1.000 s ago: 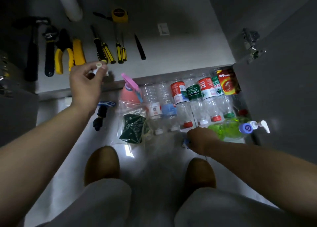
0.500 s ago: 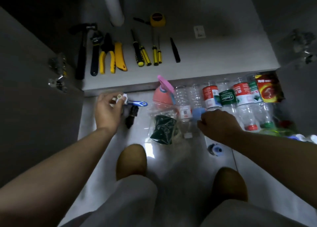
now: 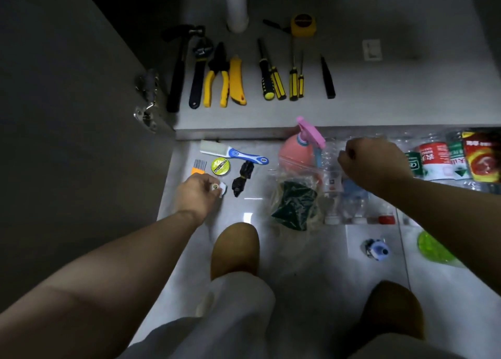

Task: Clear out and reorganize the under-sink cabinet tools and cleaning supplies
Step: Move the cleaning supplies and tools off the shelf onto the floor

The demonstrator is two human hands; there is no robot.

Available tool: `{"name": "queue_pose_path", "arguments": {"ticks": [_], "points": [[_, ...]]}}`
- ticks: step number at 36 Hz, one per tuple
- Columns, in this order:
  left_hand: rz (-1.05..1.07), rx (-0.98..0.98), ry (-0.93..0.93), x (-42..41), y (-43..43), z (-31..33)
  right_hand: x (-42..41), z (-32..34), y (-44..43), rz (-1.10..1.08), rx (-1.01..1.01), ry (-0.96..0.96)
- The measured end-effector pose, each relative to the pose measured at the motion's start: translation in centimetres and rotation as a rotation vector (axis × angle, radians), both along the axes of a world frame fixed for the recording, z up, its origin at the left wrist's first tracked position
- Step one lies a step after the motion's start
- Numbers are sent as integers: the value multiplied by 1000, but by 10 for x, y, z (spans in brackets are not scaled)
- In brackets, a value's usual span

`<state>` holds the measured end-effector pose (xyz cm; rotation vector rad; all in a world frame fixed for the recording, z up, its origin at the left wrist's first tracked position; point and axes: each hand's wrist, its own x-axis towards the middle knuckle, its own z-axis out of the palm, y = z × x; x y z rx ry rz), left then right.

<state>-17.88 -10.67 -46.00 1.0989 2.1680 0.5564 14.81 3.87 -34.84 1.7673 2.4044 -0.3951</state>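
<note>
My left hand [image 3: 196,194] pinches a small white roll [image 3: 219,188] low over the floor tiles, beside a black drill chuck [image 3: 242,179] and a green round tin [image 3: 220,165]. My right hand [image 3: 375,166] hovers with curled fingers over a row of clear plastic bottles [image 3: 352,209]; whether it grips anything is hidden. A pink spray bottle [image 3: 296,148] and a zip bag of green scouring pads [image 3: 295,204] lie between my hands. Inside the cabinet lie a hammer [image 3: 179,68], a wrench [image 3: 199,71], yellow pliers [image 3: 217,80], several screwdrivers [image 3: 272,80] and a tape measure [image 3: 303,25].
The open cabinet door [image 3: 67,114] with its hinge [image 3: 147,101] stands at the left. A white drain pipe [image 3: 237,3] comes down at the back. A blue-handled brush [image 3: 235,152], a red packet [image 3: 482,158], a green bottle [image 3: 433,247] and a blue-capped piece [image 3: 375,249] lie on the floor. My feet are below.
My left hand has come down from the cabinet ledge to the floor with the white roll. My right hand has lifted from the blue-capped piece and moved over the bottles.
</note>
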Motion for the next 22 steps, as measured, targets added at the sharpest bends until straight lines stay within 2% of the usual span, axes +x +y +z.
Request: {"name": "queue_pose_path", "arguments": {"ticks": [8, 11, 18, 22], "points": [[-63, -28, 48, 6, 14, 8, -18, 14, 9, 5, -1, 26], [-14, 124, 63, 10, 29, 18, -23, 19, 16, -34, 17, 54], [25, 459, -44, 28, 76, 54, -34, 16, 39, -126, -5, 346], [20, 574, -97, 38, 117, 76, -43, 12, 61, -128, 22, 403]]}}
